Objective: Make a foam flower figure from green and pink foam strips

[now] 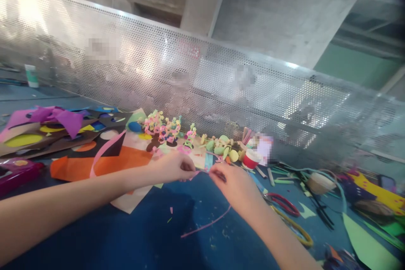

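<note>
A thin pink paper strip [201, 171] stretches between my two hands over the blue table. My left hand [177, 165] pinches one end between thumb and fingers. At the other end, the fingertips of my right hand [226, 177] are closed on it. A longer pink strip [205, 226] curves below my right hand; whether it joins the held piece I cannot tell. Behind my hands stand small decorated paper pieces [163, 128] in pink, yellow and green. Orange paper [120, 162] lies under my left forearm.
Red-handled scissors [283, 203] and a yellow-handled pair [294, 228] lie right of my right arm. Beyond are a red and white cup [251, 159] and a tape roll [321, 182]. Coloured paper scraps [57, 120] pile up left. A perforated metal panel [190, 67] borders the table's back.
</note>
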`<state>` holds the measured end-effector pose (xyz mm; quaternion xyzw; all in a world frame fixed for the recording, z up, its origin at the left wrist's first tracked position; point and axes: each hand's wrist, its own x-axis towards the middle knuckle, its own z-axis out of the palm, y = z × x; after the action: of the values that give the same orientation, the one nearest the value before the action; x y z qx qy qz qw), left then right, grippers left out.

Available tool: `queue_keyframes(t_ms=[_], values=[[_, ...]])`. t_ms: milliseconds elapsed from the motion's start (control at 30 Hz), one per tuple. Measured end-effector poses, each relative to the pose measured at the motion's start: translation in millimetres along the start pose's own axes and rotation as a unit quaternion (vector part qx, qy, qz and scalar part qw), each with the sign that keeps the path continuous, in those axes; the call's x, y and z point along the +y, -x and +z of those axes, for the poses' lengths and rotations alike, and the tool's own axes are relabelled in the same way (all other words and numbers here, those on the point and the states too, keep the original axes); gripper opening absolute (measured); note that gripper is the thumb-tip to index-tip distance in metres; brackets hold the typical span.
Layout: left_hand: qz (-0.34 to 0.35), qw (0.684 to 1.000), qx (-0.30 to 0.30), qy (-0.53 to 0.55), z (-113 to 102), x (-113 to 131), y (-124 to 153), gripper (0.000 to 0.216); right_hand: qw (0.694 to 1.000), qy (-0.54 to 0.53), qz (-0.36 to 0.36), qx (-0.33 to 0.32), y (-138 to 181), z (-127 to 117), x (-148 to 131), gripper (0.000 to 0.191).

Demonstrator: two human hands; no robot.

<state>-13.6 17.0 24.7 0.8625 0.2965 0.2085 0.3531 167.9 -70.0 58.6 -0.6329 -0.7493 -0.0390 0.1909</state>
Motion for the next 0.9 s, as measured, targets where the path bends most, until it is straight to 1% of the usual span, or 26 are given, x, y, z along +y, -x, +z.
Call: queue_keyframes(t_ms=[133, 200, 267, 400, 533, 600, 700, 800, 900], values=[[0.036, 0.997, 0.029, -0.058, -1, 7, 3, 0.024, 0.996, 0.034, -0.06, 0.064, -1, 3, 2, 0.014], [0.057, 0.993, 0.047, -0.09, 0, 12, 6, 0.023, 0.995, 0.033, -0.07, 0.07, 0, 4, 1, 0.014], [0.059, 0.991, 0.065, -0.101, 2, 17, 8, 0.025, 0.994, 0.031, -0.077, 0.068, 1, 5, -2, 0.014], [0.039, 0.994, 0.079, -0.067, 5, 22, 9, 0.023, 0.995, 0.012, -0.075, 0.064, 3, 4, -7, 0.016], [0.039, 0.992, 0.109, -0.052, 9, 22, 9, 0.018, 0.997, -0.055, -0.024, 0.057, 4, -1, -12, 0.013], [0.031, 0.99, 0.132, -0.045, 11, 22, 8, 0.017, 0.994, -0.102, 0.016, 0.037, 4, -4, -14, 0.01], [0.021, 0.985, 0.168, -0.033, 13, 21, 7, 0.014, 0.982, -0.175, 0.066, 0.004, 3, -7, -16, 0.007], [0.029, 0.982, 0.186, -0.03, 15, 21, 7, 0.013, 0.961, -0.26, 0.086, -0.027, 2, -4, -14, 0.004], [0.031, 0.981, 0.187, -0.033, 17, 22, 9, 0.012, 0.919, -0.376, 0.106, -0.049, 1, 2, -12, 0.003]])
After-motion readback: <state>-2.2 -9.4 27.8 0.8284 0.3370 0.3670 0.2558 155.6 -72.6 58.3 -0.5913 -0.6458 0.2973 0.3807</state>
